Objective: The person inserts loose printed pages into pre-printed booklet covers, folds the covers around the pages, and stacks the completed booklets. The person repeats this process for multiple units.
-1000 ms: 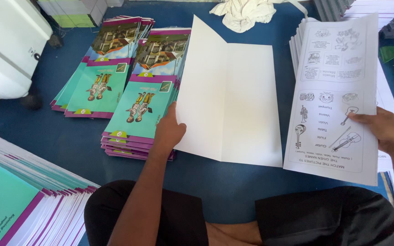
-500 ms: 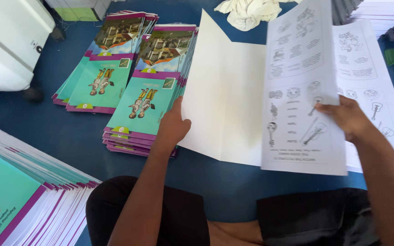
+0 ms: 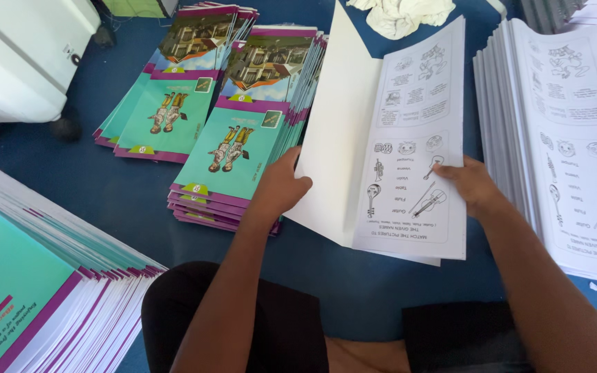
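Note:
My left hand point(image 3: 279, 188) grips the left flap of an open white cover sheet point(image 3: 333, 124), lifting it off the blue surface. My right hand point(image 3: 470, 183) presses a printed worksheet bundle point(image 3: 416, 138), with black line drawings of instruments, onto the right half of that cover. The bundle lies along the cover's fold.
A tall stack of the same printed pages point(image 3: 561, 138) stands at the right. Two piles of teal and purple booklets point(image 3: 243, 131) lie left of the cover, another pile point(image 3: 29, 290) at the near left. A white cloth point(image 3: 402, 14) lies at the back; a white box point(image 3: 22, 48) at far left.
My right hand carried the printed bundle leftward from the stack onto the white cover. My left hand has raised the cover's left flap.

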